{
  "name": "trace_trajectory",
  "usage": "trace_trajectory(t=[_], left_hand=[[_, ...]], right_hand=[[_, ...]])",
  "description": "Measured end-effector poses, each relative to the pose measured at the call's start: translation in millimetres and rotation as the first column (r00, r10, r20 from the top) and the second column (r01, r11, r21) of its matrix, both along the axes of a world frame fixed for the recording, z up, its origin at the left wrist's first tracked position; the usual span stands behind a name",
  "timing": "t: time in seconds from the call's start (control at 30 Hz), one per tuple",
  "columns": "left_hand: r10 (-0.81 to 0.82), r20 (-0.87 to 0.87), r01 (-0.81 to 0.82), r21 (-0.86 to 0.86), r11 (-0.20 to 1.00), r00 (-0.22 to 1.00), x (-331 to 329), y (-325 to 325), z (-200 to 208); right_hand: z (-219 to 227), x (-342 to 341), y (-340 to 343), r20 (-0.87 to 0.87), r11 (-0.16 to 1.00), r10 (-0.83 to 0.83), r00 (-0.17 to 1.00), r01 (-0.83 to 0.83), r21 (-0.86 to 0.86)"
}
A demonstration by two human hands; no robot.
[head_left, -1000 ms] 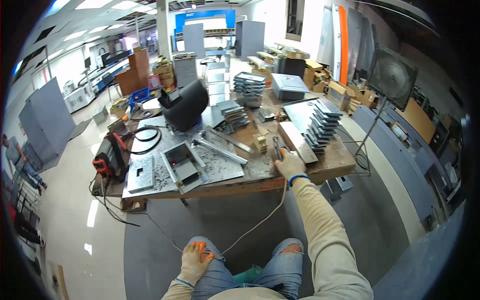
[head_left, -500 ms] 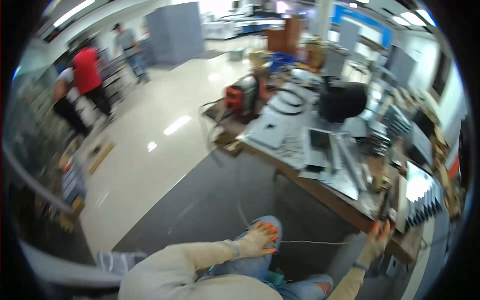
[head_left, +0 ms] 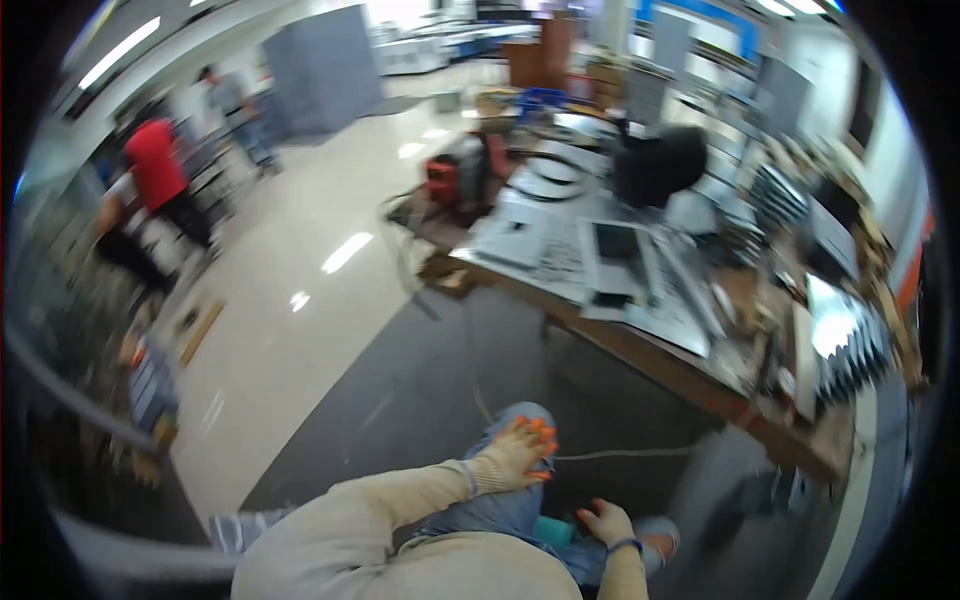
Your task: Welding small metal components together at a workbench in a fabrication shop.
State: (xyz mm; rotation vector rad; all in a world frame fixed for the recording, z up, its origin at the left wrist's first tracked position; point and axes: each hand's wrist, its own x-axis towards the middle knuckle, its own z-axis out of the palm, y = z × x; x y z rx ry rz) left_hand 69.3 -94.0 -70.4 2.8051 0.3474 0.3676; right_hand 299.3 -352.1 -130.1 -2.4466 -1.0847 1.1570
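My left hand (head_left: pixel 512 455), its fingertips orange, lies with fingers spread on my left knee (head_left: pixel 521 412) over blue jeans. It holds nothing. Low over my right thigh is my right hand (head_left: pixel 608 522), also orange at the fingertips, with nothing visible in it and its fingers apart. A bracelet circles that wrist. The right knee (head_left: pixel 658 545) shows through torn denim just beside it. A small green patch (head_left: pixel 553 530) shows between my legs, too covered to name.
A cluttered workbench (head_left: pixel 600 325) spans the right, carrying flat metal panels (head_left: pixel 510 235), a red and black machine (head_left: pixel 455 175), a black rounded object (head_left: pixel 660 165) and stacked ribbed metal parts (head_left: pixel 850 345). A thin cable (head_left: pixel 630 453) crosses the floor. Several people stand far left.
My right hand has come away from the bench's near edge and moved left to my right thigh. My left hand stays on the knee. The view has shifted slightly.
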Motion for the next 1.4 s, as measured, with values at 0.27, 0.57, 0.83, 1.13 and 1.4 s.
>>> trace_trajectory(t=[0.27, 0.57, 0.83, 1.13, 1.4], left_hand=[[0.007, -0.227, -0.005, 0.008, 1.0, 0.974, 5, 4, 18], [-0.013, -0.186, 0.0, -0.068, 0.998, 0.982, 0, 4, 11], [-0.028, -0.072, 0.019, -0.127, 0.992, 0.997, 2, 4, 8], [-0.035, 0.09, 0.041, -0.072, 0.997, 0.995, 19, 9, 26], [-0.064, 0.018, 0.066, -0.196, 0.978, 0.998, 37, 25, -1]], right_hand=[[4, 5, 4, -0.073, 0.981, -0.196, 0.978, 0.194, -0.028], [30, -21, -3, 0.045, 0.979, -0.069, 0.997, 0.076, -0.186], [74, -4, 10, 0.119, 0.933, -0.307, 0.944, 0.275, 0.232], [409, 286, -21, 0.462, 0.469, -0.883, 0.08, 0.156, 0.87], [453, 464, -30, 0.693, 0.633, -0.696, 0.187, 0.615, 0.47]])
